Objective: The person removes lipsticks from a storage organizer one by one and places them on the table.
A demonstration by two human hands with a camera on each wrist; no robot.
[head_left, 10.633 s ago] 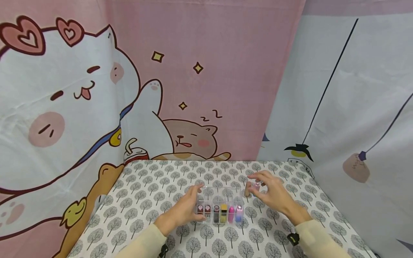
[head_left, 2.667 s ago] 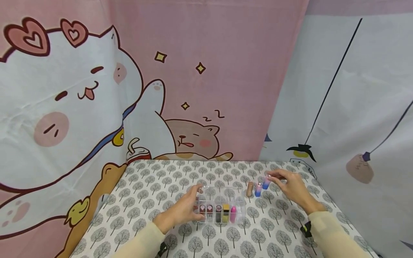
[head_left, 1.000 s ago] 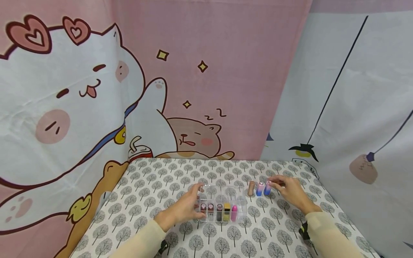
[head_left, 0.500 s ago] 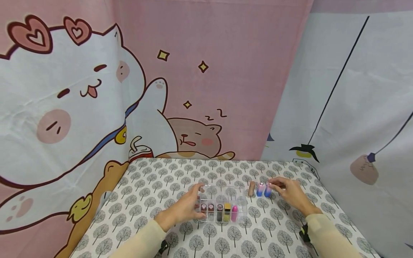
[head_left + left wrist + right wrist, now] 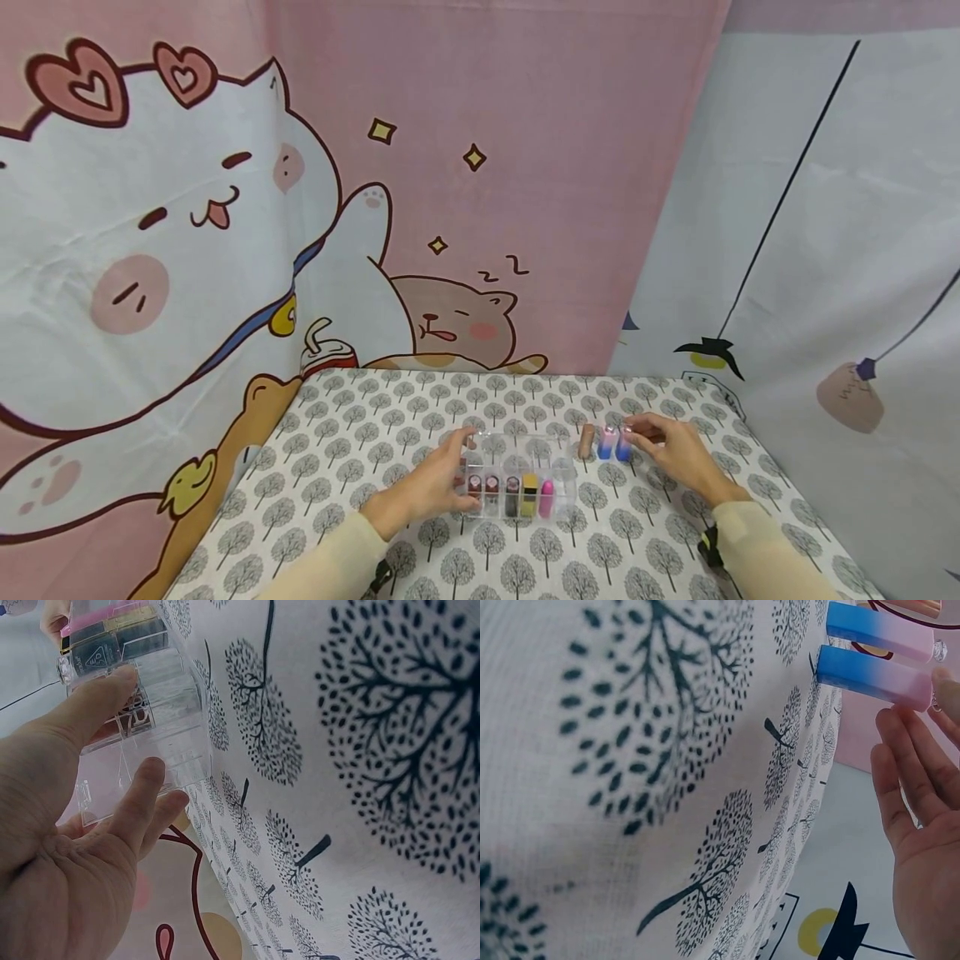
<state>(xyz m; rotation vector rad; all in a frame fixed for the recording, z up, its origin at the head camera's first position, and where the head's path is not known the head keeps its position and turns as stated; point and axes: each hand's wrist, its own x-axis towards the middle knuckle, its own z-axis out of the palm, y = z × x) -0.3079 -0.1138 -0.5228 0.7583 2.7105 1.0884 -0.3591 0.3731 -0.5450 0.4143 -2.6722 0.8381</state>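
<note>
My left hand (image 5: 427,483) grips the left end of a clear plastic lipstick organizer (image 5: 564,471), thumb in front and fingers behind. In its front row stand dark-capped tubes, a black-and-gold lipstick (image 5: 528,497) and a bright pink lipstick (image 5: 547,500). To the right, my right hand (image 5: 678,448) pinches the top of a pink-and-blue lipstick (image 5: 874,679), which stands upright on the cloth. A matching pink-and-blue lipstick (image 5: 607,443) stands just left of it, and a brown tube (image 5: 587,442) stands left of that one.
A tree-print cloth (image 5: 360,454) covers the table. Behind it hangs a pink cartoon curtain (image 5: 555,183), and a pale curtain (image 5: 840,250) closes off the right side. The organizer's back row shows no tubes.
The second pink-and-blue lipstick has left the organizer's right end; tilted in my right hand earlier, it now stands upright beside its match. My left hand has stayed on the organizer.
</note>
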